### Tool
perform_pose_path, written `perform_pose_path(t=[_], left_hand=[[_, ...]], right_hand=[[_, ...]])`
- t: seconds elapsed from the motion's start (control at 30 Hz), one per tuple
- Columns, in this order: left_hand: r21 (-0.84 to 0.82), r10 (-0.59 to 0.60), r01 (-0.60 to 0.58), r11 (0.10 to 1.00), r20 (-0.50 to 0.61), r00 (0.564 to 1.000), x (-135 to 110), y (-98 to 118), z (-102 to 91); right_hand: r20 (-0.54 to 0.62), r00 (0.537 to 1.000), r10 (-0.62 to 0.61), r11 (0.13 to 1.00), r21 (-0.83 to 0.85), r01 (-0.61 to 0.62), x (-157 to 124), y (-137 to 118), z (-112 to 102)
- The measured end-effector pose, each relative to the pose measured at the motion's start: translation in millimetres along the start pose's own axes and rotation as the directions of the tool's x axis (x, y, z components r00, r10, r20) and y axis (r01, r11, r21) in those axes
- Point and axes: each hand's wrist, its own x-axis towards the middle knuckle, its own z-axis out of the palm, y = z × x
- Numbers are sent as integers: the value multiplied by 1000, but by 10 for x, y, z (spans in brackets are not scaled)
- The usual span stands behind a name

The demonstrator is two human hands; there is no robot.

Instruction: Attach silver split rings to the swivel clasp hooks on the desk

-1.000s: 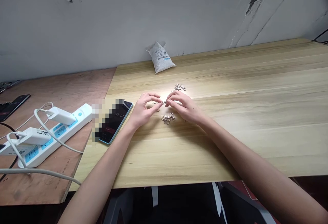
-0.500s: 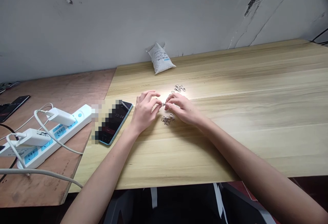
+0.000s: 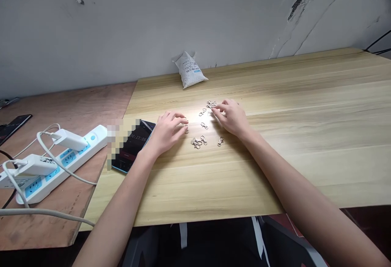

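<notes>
My left hand rests at the left of the small metal parts, fingers apart. Its fingertips are right by a few thin metal rings, partly hidden by the fingers. My right hand reaches to a far cluster of silver swivel clasps. Its fingers are bent and loosely apart, the tips at the cluster's near edge, touching or just above a clasp. Nearer me lies a second group of clasps with rings. Single clasps lie between the hands and below my right hand.
A phone showing a timer lies partly behind my left wrist. At the left, a white power strip with chargers and cables crosses a reddish board. A white plastic packet leans near the wall at the back of the wooden table.
My hands have moved apart from a small metal piece held between them. The right hand went up and right to the far clasps; the left shifted slightly left. A clasp now shows between them.
</notes>
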Motion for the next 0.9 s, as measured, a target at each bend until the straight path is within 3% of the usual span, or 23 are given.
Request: perform_pose_path(t=[0.1,0.23,0.4,0.6,0.9], left_hand=[[31,-13,11,999,60,998,-5,-47,26],[31,11,-13,999,65,998,-5,-80,64],[61,48,-48,997,12,999,-2,-80,81],[100,116,-115,988,-6,993,8,-81,112],[60,104,-103,993,-22,994,-3,-60,27]], right_hand=[[-2,999,-54,998,21,54,-34,-88,-67],[186,954,-237,970,-3,242,-92,-220,-124],[297,907,-300,920,-162,357,-123,-347,-96],[336,898,-286,878,-285,386,-105,-470,-78],[295,920,-257,899,-275,340,-154,-498,-68]])
